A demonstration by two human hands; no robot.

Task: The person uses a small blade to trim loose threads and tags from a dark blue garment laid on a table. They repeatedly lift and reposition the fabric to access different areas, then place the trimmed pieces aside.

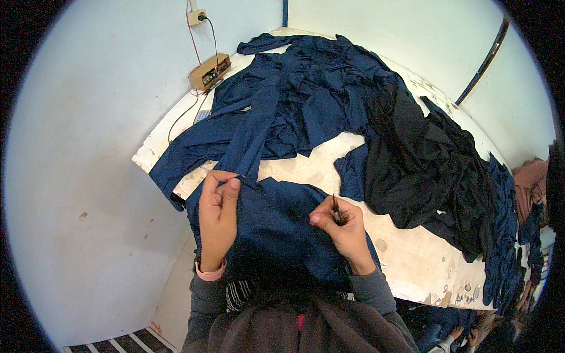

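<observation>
A navy blue garment point(276, 229) hangs over the near edge of the table and lies across my front. My left hand point(219, 206) is closed, pinching the upper edge of this garment between thumb and fingers. To the right, my right hand point(347, 229) is wrapped round small dark thread snips point(336, 206), whose pointed tip sticks up above the fingers. The rest of the snips is hidden in the palm. The right hand is over the right part of the garment, apart from the left hand.
On the pale worn table point(406, 253) lies a heap of navy garments point(294, 88), with black cloth point(418, 170) to its right. A brown box-shaped device point(210, 72) with cables stands by the left wall point(100, 147). Another person's hands point(462, 335) show at the lower right.
</observation>
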